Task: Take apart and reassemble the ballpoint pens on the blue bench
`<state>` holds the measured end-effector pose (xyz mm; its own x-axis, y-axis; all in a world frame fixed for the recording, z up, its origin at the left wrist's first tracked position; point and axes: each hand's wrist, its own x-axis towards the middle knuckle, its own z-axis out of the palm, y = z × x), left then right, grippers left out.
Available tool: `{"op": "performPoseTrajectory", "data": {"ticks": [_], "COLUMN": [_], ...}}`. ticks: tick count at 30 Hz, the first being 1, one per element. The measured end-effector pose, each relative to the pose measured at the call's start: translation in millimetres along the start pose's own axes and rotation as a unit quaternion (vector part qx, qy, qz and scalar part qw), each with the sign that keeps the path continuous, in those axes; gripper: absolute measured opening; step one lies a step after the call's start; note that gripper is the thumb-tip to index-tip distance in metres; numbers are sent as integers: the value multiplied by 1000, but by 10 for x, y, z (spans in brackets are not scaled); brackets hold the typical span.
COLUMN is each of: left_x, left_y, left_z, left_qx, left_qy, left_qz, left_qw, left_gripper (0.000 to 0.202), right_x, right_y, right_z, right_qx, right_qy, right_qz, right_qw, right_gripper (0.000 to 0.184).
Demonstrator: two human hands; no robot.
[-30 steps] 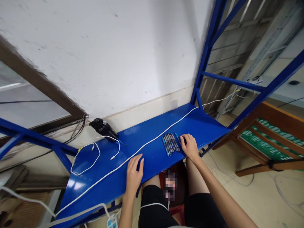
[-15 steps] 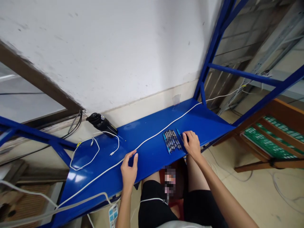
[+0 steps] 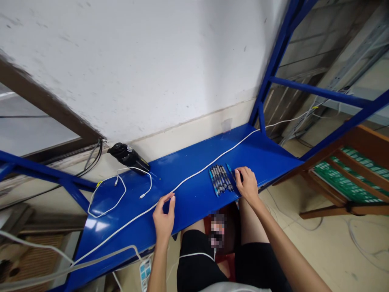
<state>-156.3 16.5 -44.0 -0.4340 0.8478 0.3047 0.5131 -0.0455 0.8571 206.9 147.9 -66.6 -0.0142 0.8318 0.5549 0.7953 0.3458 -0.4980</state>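
Observation:
Several pens [image 3: 221, 180] lie side by side in a row on the blue table, mostly grey and dark with a blue one at the left end. Just right of the row lies a blue pen [image 3: 229, 167], slightly apart from the others. My right hand [image 3: 247, 184] is curled at the lower end of this pen, its fingertips partly hidden. My left hand [image 3: 164, 217] rests near the front edge, left of the pens, with nothing in it. Its fingers are bent and a gap shows between thumb and forefinger. A long white cable [image 3: 194, 175] runs past its fingertips.
A black bottle-like object [image 3: 129, 157] stands at the back left beside a looped white charging cable [image 3: 124, 190]. Blue metal posts [image 3: 267, 81] frame the table [image 3: 270, 158]. A wooden chair [image 3: 352, 174] is on the right. A power strip [image 3: 145, 273] hangs below the front edge.
The view has shifted very slightly. Both hands and the pens keep nearly the same places.

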Motion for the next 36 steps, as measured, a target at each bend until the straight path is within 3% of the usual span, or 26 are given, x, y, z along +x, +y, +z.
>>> {"op": "performPoseTrajectory", "data": {"ticks": [7,14,17,21,28,36], "left_x": [-10,-16,-13,-5,-6,-2], "left_y": [25,29,52,84,60,45], "left_z": [-12,-15,-19,-28,-45,-36], "left_qx": [-12,-26,-26,-31,-29,-38], "left_qy": [4,7,5,2,-4,-9], "left_qz": [-19,-12,-18,-21,-28,-36], "left_qw": [1000,1000,999,999,999,999], "left_gripper": [33,30,30,31,31,27], "right_x": [-14,-117,-150,-152,-72,-33], "right_y": [-103,-791,-935,-862,-566,-350], "right_z": [-68,78,216,280,166,168], "right_qx": [32,-32,-55,-42,-8,33], "right_qy": [13,-61,-86,-103,-111,-102], "right_qz": [-23,-88,-132,-134,-150,-136], "right_qw": [999,994,986,985,982,985], "right_gripper": [21,38,34,24,11,9]}}
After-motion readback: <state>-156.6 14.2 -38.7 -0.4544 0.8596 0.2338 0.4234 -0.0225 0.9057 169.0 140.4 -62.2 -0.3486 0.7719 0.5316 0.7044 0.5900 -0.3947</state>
